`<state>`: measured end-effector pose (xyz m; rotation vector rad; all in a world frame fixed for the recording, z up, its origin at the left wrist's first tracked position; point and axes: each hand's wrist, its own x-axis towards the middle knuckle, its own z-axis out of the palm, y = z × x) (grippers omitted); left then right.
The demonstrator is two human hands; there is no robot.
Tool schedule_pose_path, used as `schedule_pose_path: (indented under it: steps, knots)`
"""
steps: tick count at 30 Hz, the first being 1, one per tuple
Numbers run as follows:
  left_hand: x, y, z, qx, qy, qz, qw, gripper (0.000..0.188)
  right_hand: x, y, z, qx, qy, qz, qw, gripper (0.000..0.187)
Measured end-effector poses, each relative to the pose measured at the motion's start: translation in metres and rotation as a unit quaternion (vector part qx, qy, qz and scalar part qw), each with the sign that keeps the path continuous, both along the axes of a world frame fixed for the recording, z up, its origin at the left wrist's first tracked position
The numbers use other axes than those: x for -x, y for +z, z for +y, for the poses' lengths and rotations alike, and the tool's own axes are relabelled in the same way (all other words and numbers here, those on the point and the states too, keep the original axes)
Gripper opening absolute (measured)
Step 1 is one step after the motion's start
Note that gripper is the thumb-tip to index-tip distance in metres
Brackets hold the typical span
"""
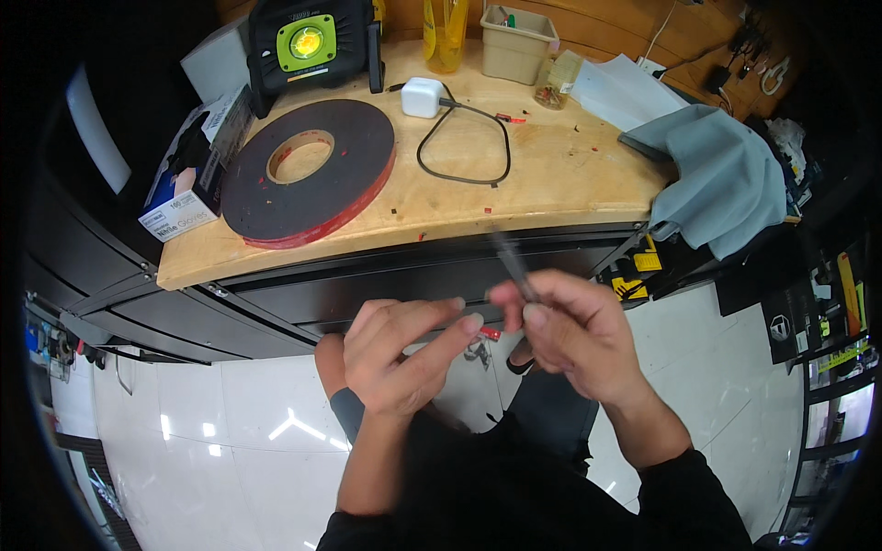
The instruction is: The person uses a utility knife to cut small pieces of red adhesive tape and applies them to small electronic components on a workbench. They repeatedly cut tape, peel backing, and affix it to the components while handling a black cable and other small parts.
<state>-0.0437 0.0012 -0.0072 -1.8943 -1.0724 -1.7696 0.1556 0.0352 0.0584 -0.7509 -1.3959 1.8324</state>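
My left hand [395, 354] is raised in front of the bench, thumb and index tip close together in a pinch. What lies between them, if anything, is too small to make out. Just beyond the thumb tip shows a small red piece [491, 333]; whether it touches the thumb I cannot tell. My right hand [574, 331] grips a slim dark-grey tool [511, 259] between thumb and fingers. Its upper end points toward the bench and is smeared by motion, so its kind is unclear.
On the wooden bench [450, 204] lie a large roll of red-edged grey tape [367, 174], a white charger [422, 97] with a black cable, and red scraps. A glove box [188, 207], work light [306, 46], beige bin [514, 50], small jar [557, 81] and grey cloth [721, 174] surround them.
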Motion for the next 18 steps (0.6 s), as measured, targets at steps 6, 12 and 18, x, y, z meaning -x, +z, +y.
schedule_pose_path:
  steps: [6,12,18]
  knots:
    - [-0.002,-0.002,0.003,-0.019,-0.003,0.013,1.0,0.027,0.004,0.0,-0.002,-0.083,-0.009,-0.046,0.995,0.01]
    - [-0.029,-0.006,-0.003,0.142,-0.055,-0.204,0.967,0.027,-0.001,-0.012,-0.001,-0.096,-0.048,-0.061,0.992,0.007]
    - [-0.042,0.013,-0.036,0.371,-0.302,-0.493,0.727,0.023,0.002,-0.018,0.001,-0.071,-0.091,-0.045,0.992,0.006]
